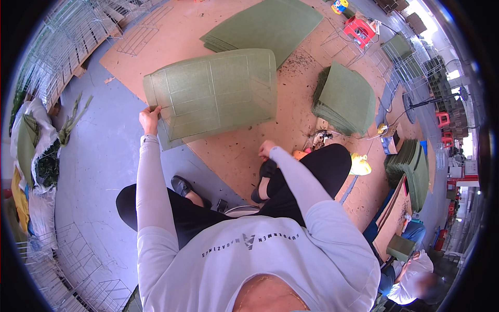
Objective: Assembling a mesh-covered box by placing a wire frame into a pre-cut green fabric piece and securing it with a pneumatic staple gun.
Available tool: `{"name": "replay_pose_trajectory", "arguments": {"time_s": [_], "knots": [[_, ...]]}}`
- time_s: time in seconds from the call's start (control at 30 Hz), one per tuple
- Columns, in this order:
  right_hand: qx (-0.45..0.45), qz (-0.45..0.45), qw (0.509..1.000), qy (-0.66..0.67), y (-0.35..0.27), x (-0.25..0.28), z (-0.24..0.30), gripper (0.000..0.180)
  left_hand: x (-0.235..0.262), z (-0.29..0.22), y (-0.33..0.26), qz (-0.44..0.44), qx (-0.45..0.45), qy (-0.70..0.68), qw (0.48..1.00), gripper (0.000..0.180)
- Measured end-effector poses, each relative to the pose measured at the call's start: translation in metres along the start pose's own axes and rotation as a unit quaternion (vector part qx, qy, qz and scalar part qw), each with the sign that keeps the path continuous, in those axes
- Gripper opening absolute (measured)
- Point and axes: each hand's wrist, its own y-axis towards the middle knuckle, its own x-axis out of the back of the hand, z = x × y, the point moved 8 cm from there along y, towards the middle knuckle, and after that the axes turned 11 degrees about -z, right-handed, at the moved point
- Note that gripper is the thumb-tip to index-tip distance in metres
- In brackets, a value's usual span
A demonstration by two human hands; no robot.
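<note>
A large green sheet is spread in front of me, slightly curved, with thin pale lines like a wire frame showing in a grid across it. My left hand is closed, pinching the sheet's near left edge between thumb and fingers. Apart from the sheet, my right hand hangs in front of my right knee with its fingers curled together; whether anything small is in them is hidden. Behind the held sheet lies a stack of flat green sheets, and a second green stack sits to the right.
Brown boards cover part of the grey floor. Wire frames pile up at the far left, beside a white sack. A red stool and a standing fan are at the right. Another person works at lower right.
</note>
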Motion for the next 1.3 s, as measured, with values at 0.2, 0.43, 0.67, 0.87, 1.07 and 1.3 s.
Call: {"name": "replay_pose_trajectory", "arguments": {"time_s": [0.2,0.43,0.67,0.87,1.07,1.3], "knots": [[0.032,0.1,0.987,0.122,-0.039,-0.144,0.034,0.009,0.0,-0.001,-0.002,0.003,0.007,-0.001,1.0,0.022],[0.023,0.061,0.998,0.014,-0.027,-0.134,0.024,0.007,0.001,0.01,0.004,0.013,-0.005,0.008,1.0,0.025],[0.014,-0.315,0.925,-0.213,0.014,-0.029,-0.008,0.015,-0.005,0.011,0.0,0.028,0.013,0.0,1.0,0.025],[-0.076,-0.215,0.972,-0.061,0.062,-0.011,-0.006,0.057,0.001,0.009,-0.003,0.029,0.028,0.018,0.999,0.023],[0.054,-0.234,0.948,-0.208,0.059,-0.077,0.047,0.039,0.012,0.016,-0.007,0.031,0.034,0.023,0.999,0.022],[0.188,-0.067,0.961,-0.191,0.015,-0.211,0.053,0.026,0.008,-0.005,0.0,0.034,0.027,0.024,0.999,0.021]]}}
